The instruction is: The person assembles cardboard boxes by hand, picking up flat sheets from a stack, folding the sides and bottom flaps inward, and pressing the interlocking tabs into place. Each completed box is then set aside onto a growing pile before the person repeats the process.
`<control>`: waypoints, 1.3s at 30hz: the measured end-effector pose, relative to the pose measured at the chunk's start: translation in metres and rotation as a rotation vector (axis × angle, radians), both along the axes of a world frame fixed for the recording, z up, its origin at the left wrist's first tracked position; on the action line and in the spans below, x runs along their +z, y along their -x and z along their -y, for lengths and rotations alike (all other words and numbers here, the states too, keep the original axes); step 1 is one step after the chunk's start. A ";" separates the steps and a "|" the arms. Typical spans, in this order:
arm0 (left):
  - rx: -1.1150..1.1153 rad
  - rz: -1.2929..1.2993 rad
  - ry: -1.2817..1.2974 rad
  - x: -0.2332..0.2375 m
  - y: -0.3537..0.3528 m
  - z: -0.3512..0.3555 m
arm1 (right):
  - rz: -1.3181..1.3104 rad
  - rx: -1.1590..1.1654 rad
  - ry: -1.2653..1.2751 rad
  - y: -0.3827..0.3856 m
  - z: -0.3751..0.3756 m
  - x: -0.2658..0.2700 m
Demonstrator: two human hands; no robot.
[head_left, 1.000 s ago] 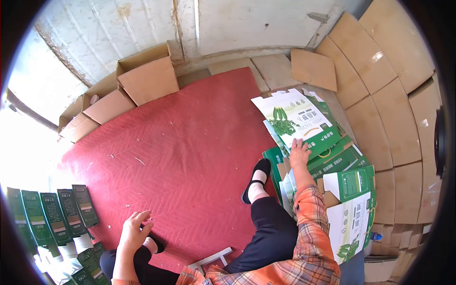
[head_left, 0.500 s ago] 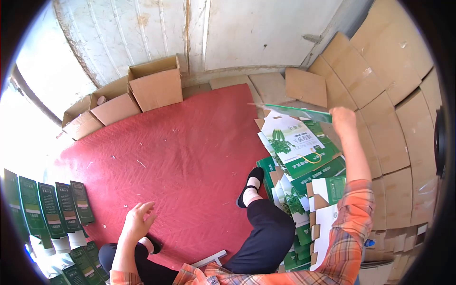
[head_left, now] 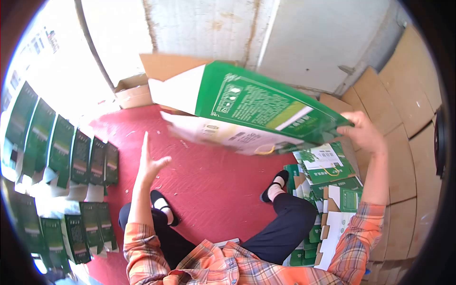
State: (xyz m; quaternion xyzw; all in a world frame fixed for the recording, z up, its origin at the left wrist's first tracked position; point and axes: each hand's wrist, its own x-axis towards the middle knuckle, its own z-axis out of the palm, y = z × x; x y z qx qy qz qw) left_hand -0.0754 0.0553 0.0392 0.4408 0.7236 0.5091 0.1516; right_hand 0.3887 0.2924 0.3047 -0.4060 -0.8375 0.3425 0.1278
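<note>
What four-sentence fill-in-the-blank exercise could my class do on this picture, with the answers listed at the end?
1. The right hand holds up a carton whose panel with white lettering is ____.
2. The left hand is holding ____.
3. The colour of the floor covering is ____.
4. The pile of flat cartons lies on the person's ____ side.

Missing words: green; nothing; red; right.

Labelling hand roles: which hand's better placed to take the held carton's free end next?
Left hand, probably: it's open, empty, nearer the free end of the carton; the right hand grips its other end.
</note>
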 end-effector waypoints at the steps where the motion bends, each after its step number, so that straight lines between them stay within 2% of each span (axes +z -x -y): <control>1: 0.064 -0.028 -0.064 0.015 0.007 0.008 | -0.118 0.030 0.154 0.000 0.001 -0.013; 3: 0.096 0.042 -0.116 0.029 0.023 0.028 | -0.149 0.128 0.133 0.002 0.006 -0.041; 4: 0.050 0.148 -0.228 0.053 0.015 0.039 | -0.227 0.116 0.260 0.002 0.009 -0.060; 5: 0.110 0.115 -0.247 0.053 0.027 0.051 | -0.231 0.133 0.261 0.003 0.013 -0.078; 8: 0.152 0.171 -0.163 0.051 0.043 0.084 | -0.203 0.043 0.311 0.008 0.017 -0.132; 11: 0.183 0.035 -0.045 0.069 0.022 0.098 | -0.127 0.015 0.357 0.014 0.016 -0.203; 13: 0.221 -0.186 0.028 0.075 0.006 0.096 | -0.130 -0.026 0.263 0.027 0.028 -0.232; 16: 0.146 -0.361 0.037 0.077 -0.019 0.081 | -0.316 -0.141 0.137 0.041 0.037 -0.288; 20: -0.043 -0.568 0.110 0.069 -0.056 0.056 | -0.373 -0.268 0.060 0.067 0.065 -0.295; 22: -0.131 -0.688 0.113 0.060 -0.070 0.049 | -0.394 -0.330 -0.137 0.071 0.074 -0.299; 25: -0.151 -0.764 0.108 0.055 -0.088 0.045 | -0.511 -0.499 -0.003 0.075 0.082 -0.308; 30: -0.124 -0.771 0.093 0.059 -0.098 0.045 | -0.645 -0.550 0.036 0.083 0.084 -0.321; 35: -0.075 -0.672 0.130 0.062 -0.113 0.057 | -0.744 -0.486 -0.129 0.087 0.087 -0.286; 39: -0.089 -0.581 0.120 0.036 -0.134 0.056 | -0.609 -0.466 -0.249 0.097 0.098 -0.275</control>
